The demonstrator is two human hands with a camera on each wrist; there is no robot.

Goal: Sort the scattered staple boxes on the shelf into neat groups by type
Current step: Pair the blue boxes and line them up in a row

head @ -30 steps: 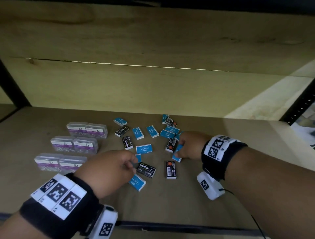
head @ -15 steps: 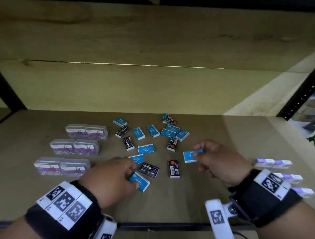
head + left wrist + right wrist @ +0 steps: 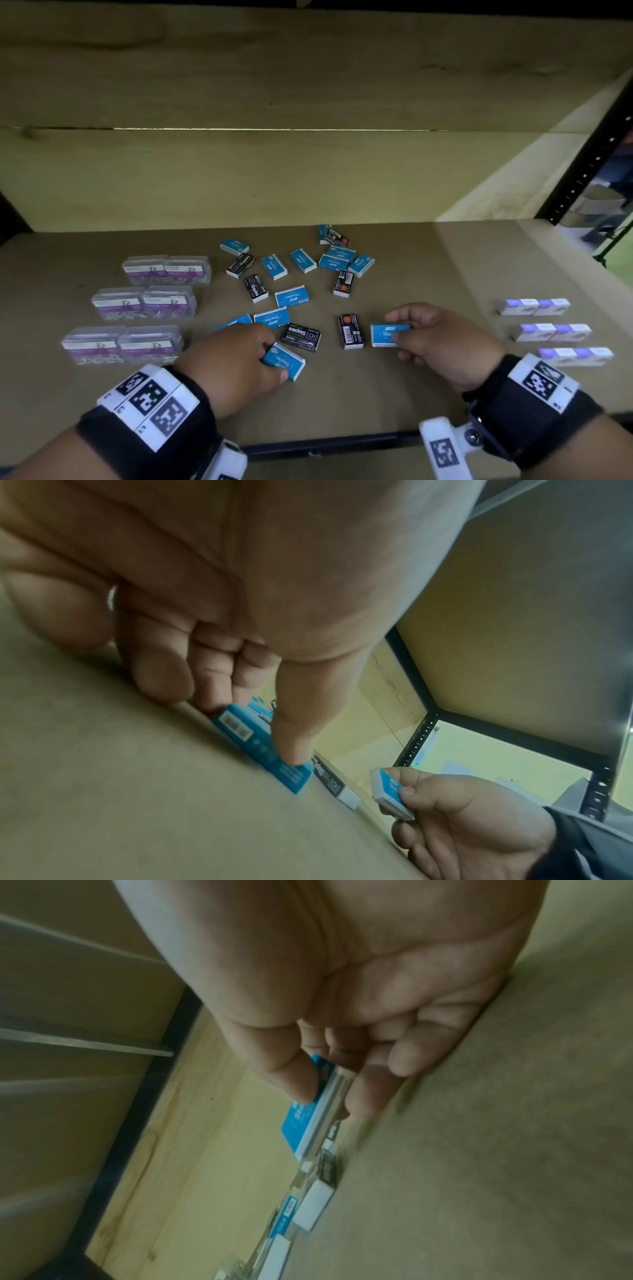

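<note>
Several blue staple boxes (image 3: 292, 296) and black staple boxes (image 3: 255, 288) lie scattered on the middle of the shelf board (image 3: 342, 404). My left hand (image 3: 236, 359) pinches a blue box (image 3: 285, 361) that lies flat near the front; thumb and fingertips (image 3: 294, 748) hold its long sides (image 3: 260, 745). My right hand (image 3: 435, 339) pinches another blue box (image 3: 385, 335) between thumb and fingers, lifted just off the board (image 3: 310, 1118). A black box (image 3: 350, 330) lies just left of it, and another black box (image 3: 302, 336) lies between the hands.
Clear plastic boxes with purple labels (image 3: 144, 303) stand in three paired rows at the left. White and purple boxes (image 3: 551, 332) stand in three rows at the right. A black shelf post (image 3: 589, 161) rises at the right, and the wooden back wall (image 3: 274, 171) closes the rear.
My right hand took a blue box from the far cluster and drew it toward the front right. My left hand slid down from the middle boxes and pinched the front blue box.
</note>
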